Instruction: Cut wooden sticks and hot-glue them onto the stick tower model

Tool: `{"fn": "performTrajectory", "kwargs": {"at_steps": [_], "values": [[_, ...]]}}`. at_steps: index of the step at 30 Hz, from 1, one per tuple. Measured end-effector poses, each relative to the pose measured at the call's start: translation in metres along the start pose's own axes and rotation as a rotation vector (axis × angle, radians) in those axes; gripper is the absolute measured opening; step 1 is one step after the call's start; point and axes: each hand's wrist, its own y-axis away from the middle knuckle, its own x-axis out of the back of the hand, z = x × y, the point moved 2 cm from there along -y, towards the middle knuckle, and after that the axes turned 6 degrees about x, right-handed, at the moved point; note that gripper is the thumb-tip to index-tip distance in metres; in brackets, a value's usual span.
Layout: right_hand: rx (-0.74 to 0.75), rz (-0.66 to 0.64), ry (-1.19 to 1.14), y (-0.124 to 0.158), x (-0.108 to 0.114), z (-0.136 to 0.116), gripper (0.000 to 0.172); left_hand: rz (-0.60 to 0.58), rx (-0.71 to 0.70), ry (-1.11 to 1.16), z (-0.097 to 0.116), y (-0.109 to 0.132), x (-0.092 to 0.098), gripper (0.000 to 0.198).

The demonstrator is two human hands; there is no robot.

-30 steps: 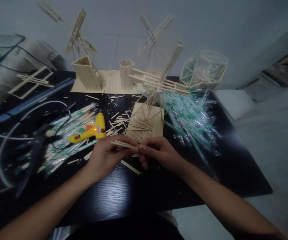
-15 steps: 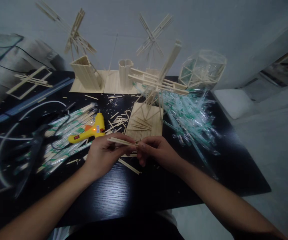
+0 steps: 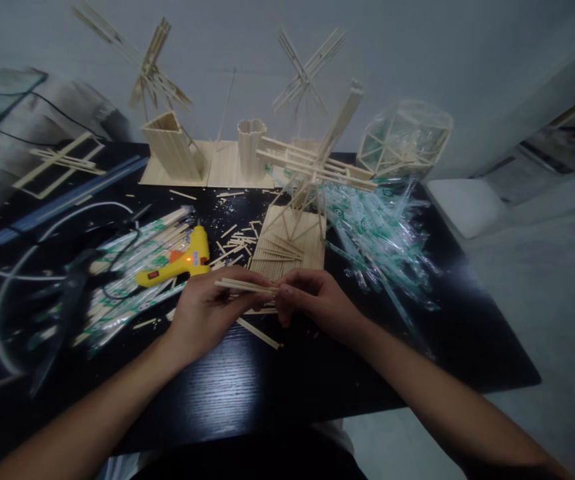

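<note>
Thin wooden sticks (image 3: 240,285) lie across my left hand (image 3: 206,308), which is closed around them. At their right end, my right hand (image 3: 312,300) pinches the tips between thumb and fingers. Just beyond both hands stands a stick-built windmill model (image 3: 312,175) on a flat base of sticks (image 3: 292,233), with several short sticks lying on that base. A yellow glue gun (image 3: 182,260), its small light glowing orange, rests left of the base on wrapped sticks. One loose stick (image 3: 260,332) lies on the table under my hands.
Clear and green plastic wrappers (image 3: 377,227) are heaped at right on the black table (image 3: 447,340). Wrapped stick bundles (image 3: 132,280) and a white cable (image 3: 7,333) lie at left. Stick towers (image 3: 174,150) and a many-sided stick frame (image 3: 407,137) stand at the back.
My right hand has shifted very slightly to the right along the sticks. Otherwise the hands and the things on the table look the same.
</note>
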Motion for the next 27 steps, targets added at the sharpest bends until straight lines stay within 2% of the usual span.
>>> {"fn": "performTrajectory", "kwargs": {"at_steps": [3,7,12,16,21,27], "values": [[0.015,0.011,-0.091,-0.002,0.007,0.000,0.045,0.036,0.001,-0.019,-0.004,0.000,0.003,0.005],[0.064,0.062,0.000,-0.001,0.010,-0.006,0.040,0.029,0.022,-0.011,-0.007,-0.001,0.005,0.006],[-0.043,-0.093,0.166,0.003,-0.001,-0.007,0.036,-0.022,0.002,0.030,-0.006,0.001,-0.001,0.006],[-0.048,-0.127,0.178,0.005,-0.004,-0.006,0.035,-0.065,0.037,0.072,-0.005,0.003,-0.006,0.007],[-0.012,-0.121,0.201,0.004,-0.002,-0.007,0.035,-0.061,0.096,0.117,-0.004,0.002,-0.006,0.004],[-0.001,-0.085,0.212,0.004,0.002,-0.011,0.034,0.020,0.221,0.157,-0.010,0.000,0.007,0.018]]}}
